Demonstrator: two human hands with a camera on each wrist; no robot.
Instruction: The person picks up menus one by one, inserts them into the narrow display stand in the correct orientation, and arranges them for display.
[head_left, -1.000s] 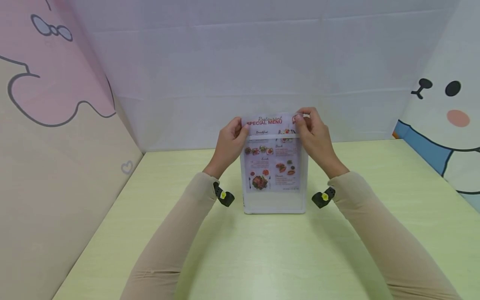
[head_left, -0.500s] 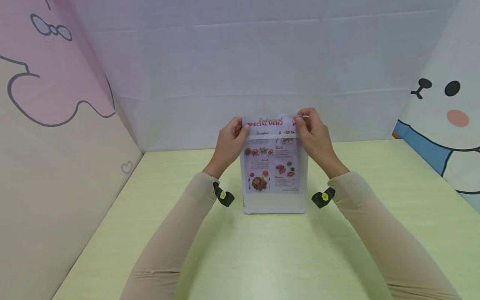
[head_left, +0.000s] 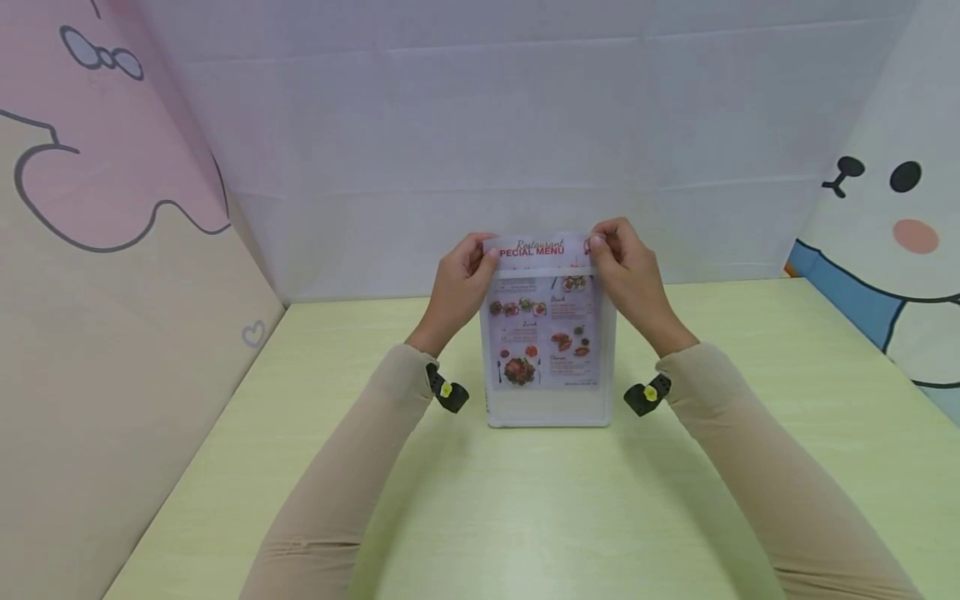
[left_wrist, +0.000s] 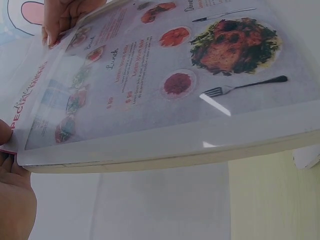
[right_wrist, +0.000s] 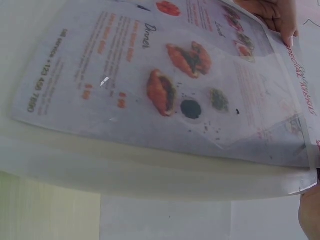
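A printed restaurant menu sheet (head_left: 543,329) stands partly inside a clear upright display stand (head_left: 547,414) on the pale green table (head_left: 525,517). My left hand (head_left: 483,254) pinches the sheet's top left corner and my right hand (head_left: 600,242) pinches its top right corner; the title strip sticks out above the stand's top edge. The left wrist view shows the menu (left_wrist: 165,75) behind the stand's clear front, with my left hand (left_wrist: 12,200) at its corner. In the right wrist view the menu (right_wrist: 165,85) lies in the stand (right_wrist: 150,170), my right hand (right_wrist: 310,215) at the edge.
A pink cartoon panel (head_left: 112,208) closes the left side, a white wall (head_left: 487,150) the back, and a bear-face panel (head_left: 885,225) the right. Black wrist cameras (head_left: 448,393) (head_left: 645,395) sit on both sleeves beside the stand.
The menu sheet has slid a little further down into the stand, and both hands have lowered slightly with it.
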